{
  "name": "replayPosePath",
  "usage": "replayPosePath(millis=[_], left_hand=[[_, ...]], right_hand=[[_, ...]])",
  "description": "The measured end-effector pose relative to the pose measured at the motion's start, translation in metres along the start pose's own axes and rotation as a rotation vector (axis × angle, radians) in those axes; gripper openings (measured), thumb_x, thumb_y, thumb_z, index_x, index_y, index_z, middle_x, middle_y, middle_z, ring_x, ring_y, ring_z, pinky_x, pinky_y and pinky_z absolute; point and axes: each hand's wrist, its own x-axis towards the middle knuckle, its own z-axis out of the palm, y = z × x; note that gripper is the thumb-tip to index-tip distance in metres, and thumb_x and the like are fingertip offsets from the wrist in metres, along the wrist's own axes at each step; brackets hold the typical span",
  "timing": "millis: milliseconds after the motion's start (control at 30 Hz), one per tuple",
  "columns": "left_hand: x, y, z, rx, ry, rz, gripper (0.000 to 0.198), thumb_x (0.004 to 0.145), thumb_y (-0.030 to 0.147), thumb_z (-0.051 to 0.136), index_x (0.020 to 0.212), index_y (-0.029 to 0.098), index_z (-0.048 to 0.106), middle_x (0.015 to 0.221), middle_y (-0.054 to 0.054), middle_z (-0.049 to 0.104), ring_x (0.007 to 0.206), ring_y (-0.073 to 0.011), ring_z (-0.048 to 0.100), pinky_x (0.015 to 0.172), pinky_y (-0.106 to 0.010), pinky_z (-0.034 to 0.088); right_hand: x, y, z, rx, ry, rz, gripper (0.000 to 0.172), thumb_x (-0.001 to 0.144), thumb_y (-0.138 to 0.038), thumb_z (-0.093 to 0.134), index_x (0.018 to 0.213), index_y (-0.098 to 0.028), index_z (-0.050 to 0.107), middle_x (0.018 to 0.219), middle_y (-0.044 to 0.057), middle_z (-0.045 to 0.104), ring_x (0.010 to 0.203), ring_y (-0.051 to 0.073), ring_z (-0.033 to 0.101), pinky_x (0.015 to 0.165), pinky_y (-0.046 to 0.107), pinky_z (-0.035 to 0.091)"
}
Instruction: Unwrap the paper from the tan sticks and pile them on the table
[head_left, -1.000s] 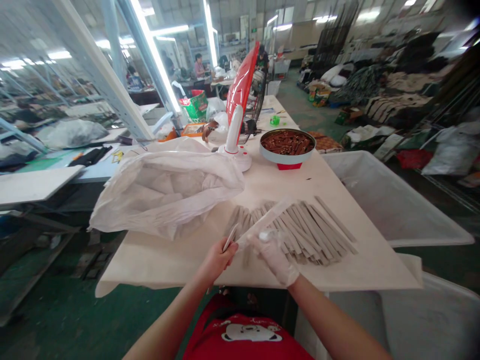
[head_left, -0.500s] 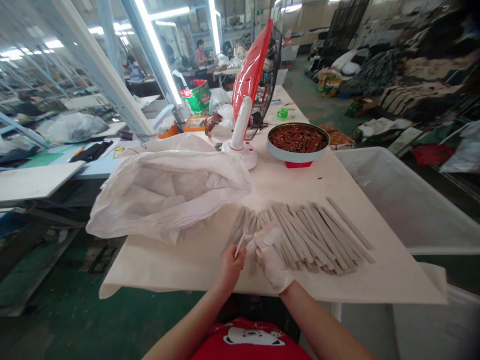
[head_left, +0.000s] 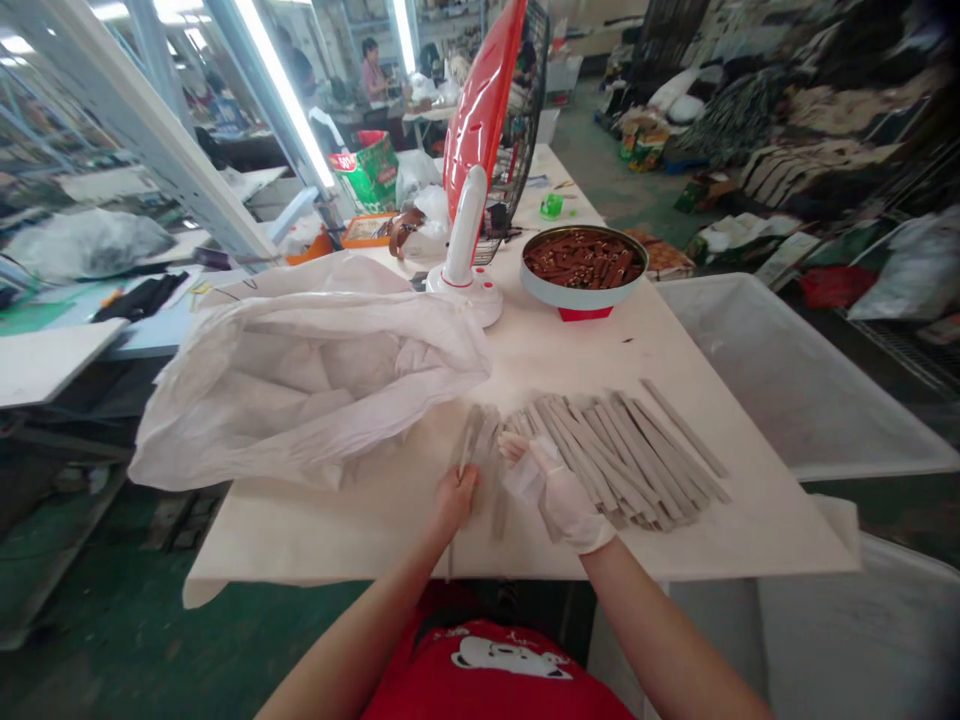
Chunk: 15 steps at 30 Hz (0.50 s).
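Note:
My left hand [head_left: 454,497] is closed on a thin pale strip [head_left: 466,447] that stands up from its fingers near the table's front edge. My right hand [head_left: 559,490], in a white glove, is closed on a small clear piece of wrapping [head_left: 523,478] just right of the left hand. Both hands hover over the left end of a fanned row of several grey-beige strips [head_left: 622,450] lying on the white table [head_left: 360,520]. A large crumpled white plastic bag [head_left: 300,375] lies to the left of the hands.
A red desk fan [head_left: 480,150] on a white stand sits behind the bag. A round tin of brown pieces [head_left: 583,265] stands right of it. White bins [head_left: 787,390] flank the table's right side. People work at far benches.
The long strip held up between both hands has come down. My hands moved forward to the left end of the strip row, and the right hand now holds only a small clear piece.

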Motion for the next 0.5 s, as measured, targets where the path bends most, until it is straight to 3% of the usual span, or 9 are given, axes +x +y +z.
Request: replayPosePath(millis=[100,267,367,433,500], left_hand=[[-0.021,0.020,0.009,-0.158,-0.079,0.069,0.034,0.086,0.047,0.039,0.082,0.016,0.052,0.057,0.005,0.043,0.050,-0.0093,0.040,0.050,-0.021,0.032],[-0.046,0.046,0.004,-0.171,0.052,0.214,0.018,0.077,0.033,0.055,0.070,0.017,0.049,0.060,0.005,0.043,0.058,-0.0096,0.041,0.054,-0.021,0.032],[-0.062,0.050,-0.006,-0.131,0.015,0.235,0.022,0.081,0.038,0.049,0.073,0.018,0.051,0.060,0.003,0.045,0.059,-0.0114,0.043,0.055,-0.023,0.033],[-0.073,0.048,-0.011,-0.102,-0.005,0.252,0.030,0.086,0.043,0.041,0.074,0.018,0.052,0.061,0.003,0.047,0.059,-0.0121,0.045,0.057,-0.023,0.033],[-0.083,0.045,-0.013,-0.046,-0.015,0.274,0.035,0.088,0.046,0.037,0.074,0.018,0.054,0.064,0.001,0.051,0.062,-0.0131,0.048,0.058,-0.024,0.034]], right_hand=[[-0.015,-0.001,0.009,-0.073,-0.042,-0.086,0.038,0.079,-0.053,0.056,0.099,-0.024,0.070,0.107,0.005,0.069,0.103,0.022,0.061,0.097,0.038,0.042],[-0.038,-0.007,0.008,-0.299,-0.160,-0.142,0.028,0.071,-0.044,0.069,0.088,-0.022,0.070,0.090,0.002,0.068,0.090,0.019,0.060,0.089,0.035,0.043],[-0.042,-0.013,0.000,-0.300,-0.044,-0.157,0.022,0.065,-0.041,0.073,0.069,-0.020,0.065,0.069,-0.003,0.061,0.068,0.012,0.054,0.069,0.026,0.043],[-0.041,-0.017,-0.007,-0.196,0.043,-0.125,0.029,0.065,-0.043,0.073,0.059,-0.019,0.057,0.054,-0.006,0.051,0.051,0.009,0.042,0.052,0.023,0.035],[-0.041,-0.022,-0.012,-0.111,0.071,-0.094,0.035,0.064,-0.045,0.073,0.055,-0.019,0.050,0.047,-0.007,0.043,0.044,0.007,0.033,0.045,0.023,0.027]])
